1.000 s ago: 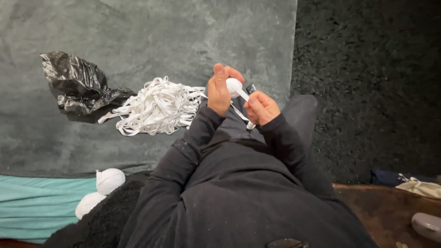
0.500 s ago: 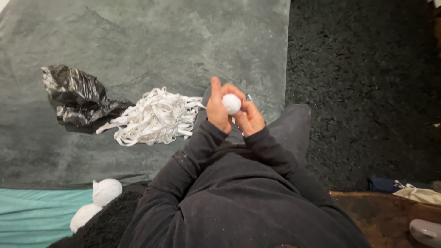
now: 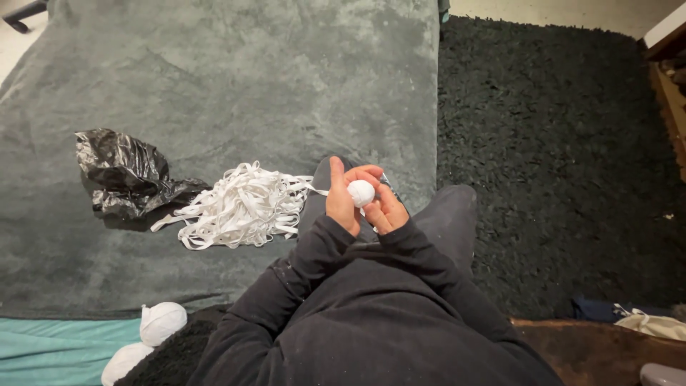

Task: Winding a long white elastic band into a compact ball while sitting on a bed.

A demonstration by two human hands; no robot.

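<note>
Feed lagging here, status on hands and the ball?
Left hand and right hand both closed on the small white ball. White band runs from it to the loose pile. Nothing between the hands and the pile.

black plastic bag (image 3: 127,174) crumpled on grey blanket (image 3: 214,86) | two white wound balls (image 3: 162,322) lower left | black shag rug (image 3: 564,164) right

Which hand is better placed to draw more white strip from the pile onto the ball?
Probably the left hand: it is on the side of the loose strip pile, and the strand runs to it. The right hand cups the small ball from the far side.
</note>
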